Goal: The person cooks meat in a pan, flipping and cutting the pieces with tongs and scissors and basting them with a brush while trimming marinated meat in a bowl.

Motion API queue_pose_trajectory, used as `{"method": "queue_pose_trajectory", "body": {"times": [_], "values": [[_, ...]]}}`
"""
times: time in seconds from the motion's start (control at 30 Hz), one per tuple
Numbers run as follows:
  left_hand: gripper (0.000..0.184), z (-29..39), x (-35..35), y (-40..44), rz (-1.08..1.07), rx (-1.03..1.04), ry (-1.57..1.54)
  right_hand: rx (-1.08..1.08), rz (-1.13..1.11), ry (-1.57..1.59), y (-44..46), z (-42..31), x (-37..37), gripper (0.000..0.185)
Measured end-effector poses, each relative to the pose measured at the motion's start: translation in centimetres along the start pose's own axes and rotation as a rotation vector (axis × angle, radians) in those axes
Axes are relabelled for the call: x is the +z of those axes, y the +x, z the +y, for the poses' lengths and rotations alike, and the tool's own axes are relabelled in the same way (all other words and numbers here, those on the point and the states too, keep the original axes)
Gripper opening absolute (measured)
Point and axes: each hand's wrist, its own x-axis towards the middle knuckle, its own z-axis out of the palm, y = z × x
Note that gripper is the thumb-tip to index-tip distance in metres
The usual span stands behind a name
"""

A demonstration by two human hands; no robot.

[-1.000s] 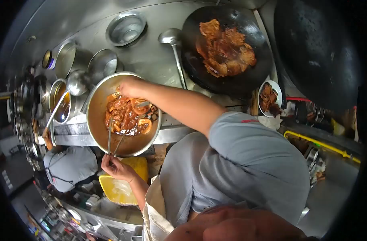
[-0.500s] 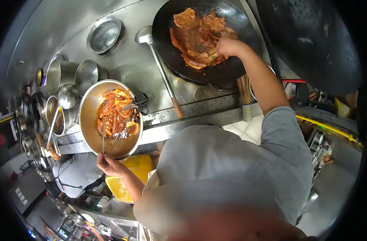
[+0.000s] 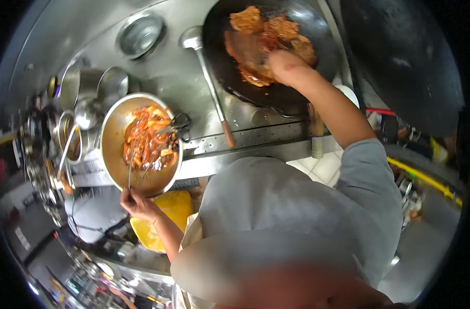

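Note:
My left hand [image 3: 135,202] is closed around the ends of thin metal tongs [image 3: 130,172], which reach down into a large metal bowl [image 3: 111,165]. Red-sauced raw meat slices [image 3: 147,136] fill the bowl's middle, and black-handled scissors [image 3: 181,125] rest at its right rim. Over a black wok [image 3: 222,67], my right hand [image 3: 286,66] is curled low above browned meat slices [image 3: 281,28]. Its fingers are blurred and partly hidden, so whatever they grip cannot be made out.
A long-handled ladle [image 3: 209,77] lies left of the wok. Metal pots [image 3: 80,85], another ladle [image 3: 87,114] and a metal basin [image 3: 139,35] stand further left. A bamboo brush [image 3: 316,131] hangs below the wok. Another person [image 3: 93,216] is at lower left, beside a yellow container [image 3: 165,219].
My right hand has shifted slightly within the wok and its meat slices have been rearranged. My left hand keeps the tongs in the bowl. The whole view has shifted a little.

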Motion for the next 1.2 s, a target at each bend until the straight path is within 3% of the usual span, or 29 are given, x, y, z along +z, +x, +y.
{"method": "queue_pose_trajectory", "body": {"times": [0.13,0.17,0.2,0.23,0.3,0.37,0.43,0.5,0.6,0.7,0.77,0.8,0.87,0.9,0.93,0.97,1.03,1.1,1.17,1.2], "values": [[0.013,-0.5,-0.8,0.1,0.007,0.015,-0.011,-0.270,0.015,-0.179,-2.8,-1.7,-4.2,0.021],[0.012,0.2,-0.2,0.3,0.014,0.045,-0.039,-0.279,0.082,0.043,-3.3,-3.1,-5.9,0.017],[0.011,-0.5,-0.1,0.4,0.029,0.045,-0.028,-0.146,0.140,0.255,-5.1,-7.1,-8.4,0.016],[0.010,-1.1,-0.1,0.4,0.033,0.049,-0.032,-0.186,0.129,0.254,-4.9,-10.3,-8.5,0.016],[0.014,-0.3,-0.1,0.6,0.060,0.081,0.011,-0.540,0.338,0.288,-5.0,-15.0,-8.8,0.017],[0.015,0.1,-0.5,1.0,0.098,0.116,0.081,-0.797,0.294,0.362,-4.2,-20.9,-5.7,0.018],[0.014,0.5,-1.2,1.4,0.126,0.211,0.198,-0.874,-0.052,0.099,-4.2,-27.7,-3.2,0.023],[0.013,1.1,-1.9,1.7,0.155,0.215,0.231,-0.798,-0.324,-0.055,-4.4,-34.1,0.5,0.024],[0.014,0.3,-2.7,1.7,0.198,0.195,0.187,-0.827,-0.419,-0.201,-3.5,-39.8,6.1,0.026],[0.014,-0.4,-3.2,1.4,0.227,0.164,0.154,-0.688,-0.373,-0.078,-3.4,-42.8,9.2,0.028],[0.015,-0.5,-3.8,1.3,0.208,0.194,0.161,-0.613,-0.432,-0.038,-4.3,-44.0,9.1,0.028],[0.016,-0.6,-3.9,1.2,0.231,0.165,0.137,-0.664,-0.503,-0.037,-2.7,-44.5,13.1,0.029],[0.017,-1.4,-4.2,1.0,0.249,0.096,0.106,-0.569,-0.480,0.221,-3.5,-44.4,12.0,0.029],[0.016,-2.3,-4.6,0.9,0.242,0.057,0.095,-0.574,-0.323,0.385,-3.2,-44.1,14.4,0.026],[0.013,-2.1,-4.9,1.0,0.243,0.058,0.072,-0.698,-0.418,0.416,-3.9,-41.7,10.2,0.037],[0.010,-2.0,-5.3,1.4,0.258,0.082,0.018,-0.727,-0.136,0.584,0.4,-43.4,21.3,0.021],[0.008,-1.7,-5.6,2.3,0.314,0.023,-0.190,-0.552,-0.394,0.622,-2.7,-39.8,11.4,0.023],[0.008,0.8,-5.5,3.2,0.374,-0.041,-0.238,-0.644,-0.289,0.758,-2.6,-36.2,9.4,0.026],[0.010,1.3,-5.6,3.8,0.357,-0.044,-0.258,-0.554,-0.430,1.029,-3.5,-30.6,5.7,0.027],[0.012,1.2,-5.6,3.9,0.340,-0.051,-0.264,-0.541,-0.374,1.027,-3.5,-28.0,5.1,0.027]]}}
